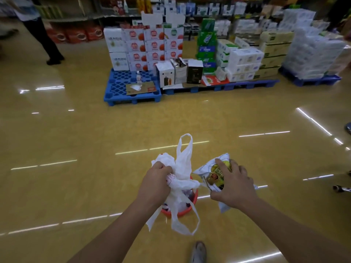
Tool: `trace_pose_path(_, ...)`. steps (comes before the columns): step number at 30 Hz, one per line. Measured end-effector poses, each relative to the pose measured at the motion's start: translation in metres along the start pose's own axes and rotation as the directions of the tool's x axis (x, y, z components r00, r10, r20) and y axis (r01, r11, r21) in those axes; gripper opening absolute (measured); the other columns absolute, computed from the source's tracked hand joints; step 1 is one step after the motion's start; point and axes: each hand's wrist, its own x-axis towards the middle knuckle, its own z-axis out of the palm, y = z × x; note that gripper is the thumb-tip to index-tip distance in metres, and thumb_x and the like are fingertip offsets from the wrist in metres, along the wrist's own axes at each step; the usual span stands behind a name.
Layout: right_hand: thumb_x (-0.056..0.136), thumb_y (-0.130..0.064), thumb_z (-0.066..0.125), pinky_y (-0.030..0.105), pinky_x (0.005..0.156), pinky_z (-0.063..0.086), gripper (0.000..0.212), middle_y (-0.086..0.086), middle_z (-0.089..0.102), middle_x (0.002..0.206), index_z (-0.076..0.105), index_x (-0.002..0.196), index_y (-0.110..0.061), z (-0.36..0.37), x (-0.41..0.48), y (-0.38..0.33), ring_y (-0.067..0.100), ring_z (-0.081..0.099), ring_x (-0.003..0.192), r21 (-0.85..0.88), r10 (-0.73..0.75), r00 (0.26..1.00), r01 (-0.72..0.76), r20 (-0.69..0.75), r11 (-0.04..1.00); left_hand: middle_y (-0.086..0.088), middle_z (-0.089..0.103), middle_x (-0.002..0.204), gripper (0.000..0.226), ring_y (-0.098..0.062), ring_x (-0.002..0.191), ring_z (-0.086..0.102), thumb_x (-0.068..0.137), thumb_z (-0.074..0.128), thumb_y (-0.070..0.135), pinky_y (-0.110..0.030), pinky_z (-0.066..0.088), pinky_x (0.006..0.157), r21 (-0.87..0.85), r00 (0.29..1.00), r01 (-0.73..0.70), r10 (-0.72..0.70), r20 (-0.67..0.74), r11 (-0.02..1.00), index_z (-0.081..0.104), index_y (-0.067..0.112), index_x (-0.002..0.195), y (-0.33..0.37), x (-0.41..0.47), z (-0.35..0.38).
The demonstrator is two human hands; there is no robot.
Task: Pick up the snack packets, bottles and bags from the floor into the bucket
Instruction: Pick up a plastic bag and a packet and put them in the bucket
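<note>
My left hand (158, 176) bunches white bags (181, 168) above the bucket (193, 198); right hand (234, 186) grips a snack packet (212, 172). Next I judge both drop in.

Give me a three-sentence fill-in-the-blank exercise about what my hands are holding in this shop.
1. The left hand grips white plastic ____ above the bucket.
2. The right hand holds a snack ____.
3. A bottle stands on the ____ pallet.
Missing words: bags; packet; blue.
</note>
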Motion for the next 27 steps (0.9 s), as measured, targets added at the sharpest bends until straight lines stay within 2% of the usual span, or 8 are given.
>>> trace_pose_path(11, 0.058, -0.076, 0.063, 0.054, 0.101, 0.037, 0.116, 0.007, 0.007, 0.159, -0.001, 0.149, -0.043, 0.048, 0.144, -0.015, 0.037, 0.018, 0.14, 0.039, -0.125, 0.988, 0.122, 0.096, 0.992, -0.001, 0.053, 0.091, 0.034, -0.021, 0.078, 0.055, 0.07, 0.054, -0.005, -0.036, 0.048, 0.063, 0.059, 0.991, 0.131, -0.132, 0.009, 0.99, 0.07, 0.014, 0.092, -0.045, 0.095, 0.034)
trace_pose_path(16, 0.058, -0.079, 0.061, 0.054, 0.101, 0.038, 0.115, 0.007, 0.007, 0.159, -0.002, 0.148, -0.044, 0.084, 0.208, -0.011, 0.037, 0.019, 0.139, 0.042, -0.179, 0.972, 0.175, 0.154, 0.984, 0.001, 0.053, 0.093, 0.035, -0.019, 0.077, 0.055, 0.068, 0.055, -0.004, -0.028, 0.042, 0.061, 0.086, 0.977, 0.208, -0.212, 0.038, 0.974, 0.07, 0.015, 0.093, -0.067, 0.138, 0.074)
trace_pose_path(27, 0.057, -0.071, 0.065, 0.055, 0.102, 0.037, 0.116, 0.006, 0.005, 0.159, -0.001, 0.148, -0.043, 0.203, 0.301, -0.013, 0.039, 0.017, 0.141, 0.081, -0.207, 0.931, 0.191, 0.302, 0.978, 0.003, 0.05, 0.084, 0.026, -0.016, 0.07, 0.052, 0.066, 0.053, 0.002, -0.027, 0.043, 0.056, 0.088, 0.929, 0.358, -0.364, 0.063, 0.93, 0.068, 0.016, 0.082, -0.15, 0.168, 0.183)
